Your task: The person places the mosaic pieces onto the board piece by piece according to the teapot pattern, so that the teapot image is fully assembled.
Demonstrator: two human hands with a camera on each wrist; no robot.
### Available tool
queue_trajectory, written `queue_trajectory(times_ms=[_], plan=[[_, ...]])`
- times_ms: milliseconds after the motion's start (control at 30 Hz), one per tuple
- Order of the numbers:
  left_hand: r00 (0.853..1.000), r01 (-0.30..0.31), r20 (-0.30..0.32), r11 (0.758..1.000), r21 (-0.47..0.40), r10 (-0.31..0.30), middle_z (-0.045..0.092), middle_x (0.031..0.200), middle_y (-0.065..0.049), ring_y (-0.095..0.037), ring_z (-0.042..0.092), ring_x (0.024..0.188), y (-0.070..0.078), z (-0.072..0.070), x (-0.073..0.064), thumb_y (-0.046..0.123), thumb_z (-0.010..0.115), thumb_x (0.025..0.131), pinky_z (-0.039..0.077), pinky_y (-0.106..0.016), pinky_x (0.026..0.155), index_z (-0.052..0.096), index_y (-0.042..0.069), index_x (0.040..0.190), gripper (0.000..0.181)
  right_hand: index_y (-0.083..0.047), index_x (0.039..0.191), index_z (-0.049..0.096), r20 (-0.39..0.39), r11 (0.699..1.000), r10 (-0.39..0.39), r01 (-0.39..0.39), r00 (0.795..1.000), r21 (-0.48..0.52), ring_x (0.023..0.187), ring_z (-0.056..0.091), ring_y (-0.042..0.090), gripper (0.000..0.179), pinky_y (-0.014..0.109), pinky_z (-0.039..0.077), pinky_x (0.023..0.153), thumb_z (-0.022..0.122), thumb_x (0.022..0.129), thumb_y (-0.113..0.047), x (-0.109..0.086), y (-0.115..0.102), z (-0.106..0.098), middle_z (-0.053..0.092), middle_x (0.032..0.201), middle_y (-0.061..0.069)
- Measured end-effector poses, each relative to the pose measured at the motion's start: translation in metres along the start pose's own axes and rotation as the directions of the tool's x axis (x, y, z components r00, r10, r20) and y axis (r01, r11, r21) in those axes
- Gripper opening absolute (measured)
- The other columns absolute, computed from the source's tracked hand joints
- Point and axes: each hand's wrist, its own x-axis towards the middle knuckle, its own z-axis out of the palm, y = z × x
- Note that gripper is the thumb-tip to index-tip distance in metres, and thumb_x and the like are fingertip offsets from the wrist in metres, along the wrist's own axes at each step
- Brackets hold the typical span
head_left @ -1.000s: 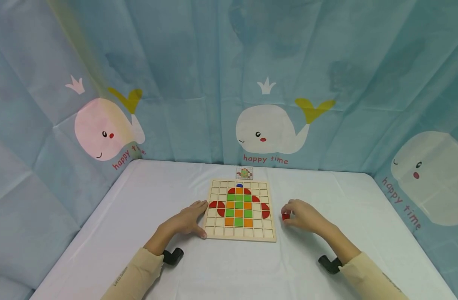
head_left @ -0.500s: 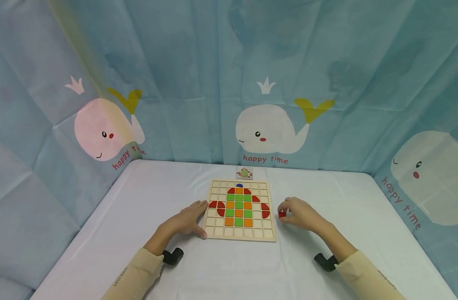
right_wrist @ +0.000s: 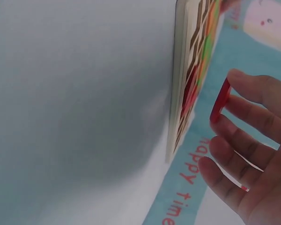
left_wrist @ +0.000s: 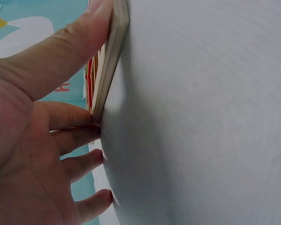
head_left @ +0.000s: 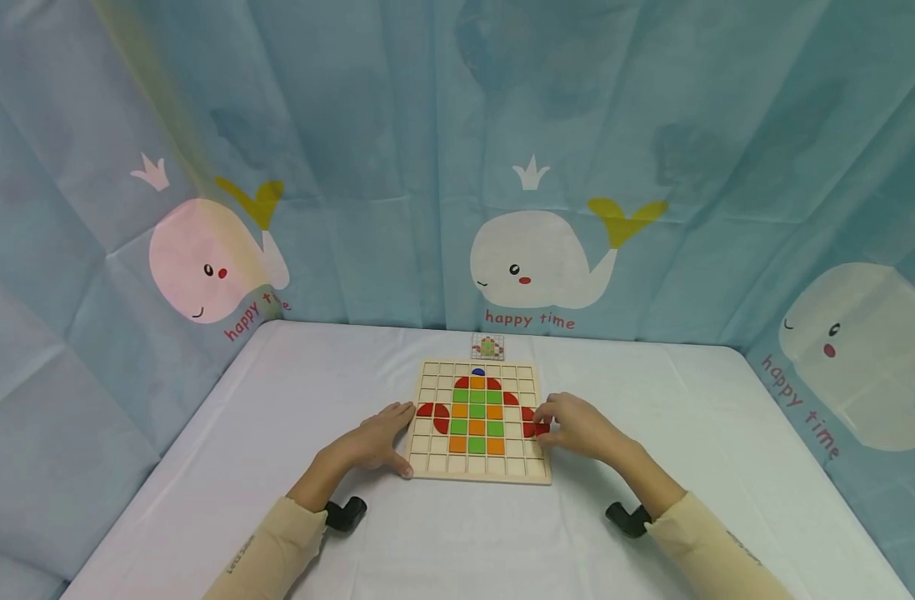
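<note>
A square wooden grid board (head_left: 437, 462) lies on the white table, bearing green and orange square tiles, red curved pieces and a blue half-round piece (head_left: 478, 372). My left hand (head_left: 369, 440) rests against the board's left edge, its thumb at the near corner and its fingers spread along the side. Over the right edge, my right hand (head_left: 583, 427) pinches a red tile (right_wrist: 220, 100) between thumb and fingertips. In the right wrist view that tile is held above the board's surface. It overlaps the red pieces at the board's right side in the head view.
A small picture card (head_left: 488, 347) with a matching coloured pattern lies just behind the board. A blue curtain (head_left: 367, 250) printed with whales hangs round the table's back and sides. Black wrist devices (head_left: 345, 513) sit under both sleeves.
My right hand has moved left with the red tile, from the table beside the board to over its right edge. My left hand and the board have stayed put.
</note>
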Motion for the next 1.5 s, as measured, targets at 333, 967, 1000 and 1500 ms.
queue_trajectory(times_ms=[333,967,1000,1500], plan=[[1.0,-0.002,-0.003,1.0,0.006,0.002,0.027,0.161,-0.014,-0.036,0.018,0.151,0.0,0.0,0.001,0.03,0.09,0.064,0.02,-0.061,0.118,0.031,0.002,0.151,0.109,-0.011,0.095,0.074,0.035,0.998,-0.059,0.06,0.998,-0.01,0.078,0.048,0.011,0.018,0.025,0.049,0.07,0.079,0.081,-0.019,0.011,-0.015,0.014,0.062,0.086,-0.002],[1.0,0.008,-0.001,1.0,0.016,-0.008,0.026,0.161,-0.014,-0.036,0.018,0.151,0.002,-0.001,0.0,0.031,0.089,0.065,0.02,-0.06,0.119,0.03,0.002,0.152,0.109,-0.014,0.095,0.074,0.098,0.991,-0.088,0.097,0.991,-0.093,0.079,0.046,0.011,0.018,0.026,0.044,0.07,0.079,0.082,-0.026,0.019,-0.03,0.023,0.064,0.087,-0.004],[1.0,0.009,-0.002,1.0,0.016,-0.009,0.026,0.161,-0.014,-0.036,0.018,0.151,0.001,-0.001,0.0,0.031,0.089,0.065,0.02,-0.06,0.119,0.03,0.002,0.152,0.109,-0.014,0.095,0.074,0.099,0.991,-0.089,0.098,0.991,-0.09,0.079,0.046,0.011,0.018,0.026,0.043,0.069,0.079,0.082,-0.026,0.019,-0.031,0.023,0.063,0.086,-0.004],[1.0,0.006,0.002,1.0,0.01,-0.006,0.026,0.161,-0.014,-0.036,0.017,0.151,0.0,0.001,0.0,0.032,0.089,0.065,0.019,-0.061,0.119,0.03,0.003,0.152,0.109,-0.014,0.093,0.075,0.08,0.994,-0.092,0.096,0.993,-0.051,0.07,0.046,0.01,0.015,0.023,0.039,0.062,0.076,0.084,-0.026,0.02,-0.025,0.026,0.055,0.074,-0.007]])
